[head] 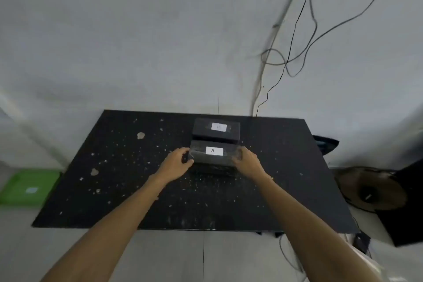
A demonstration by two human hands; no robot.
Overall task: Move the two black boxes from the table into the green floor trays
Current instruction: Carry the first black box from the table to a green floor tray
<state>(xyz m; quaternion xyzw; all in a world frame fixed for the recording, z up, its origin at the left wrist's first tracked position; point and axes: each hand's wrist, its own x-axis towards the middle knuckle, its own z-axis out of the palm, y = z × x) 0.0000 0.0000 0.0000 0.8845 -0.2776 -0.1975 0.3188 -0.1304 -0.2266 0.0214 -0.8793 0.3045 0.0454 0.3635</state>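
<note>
Two black boxes lie one behind the other on the black table (114,190). The near box (214,158) carries a white label marked A. My left hand (177,162) grips its left end and my right hand (246,161) grips its right end. The box seems slightly raised off the table, with a shadow beneath it. The far box (216,131) has a blurred white label and rests untouched near the table's back edge. One green tray (27,186) sits on the floor left of the table, with a small pale label inside it.
A white wall rises right behind the table, with loose cables (295,52) hanging at the right. A round dark fan (370,192) and a black object (409,208) stand on the floor to the right. Pale tiles lie in front of the table.
</note>
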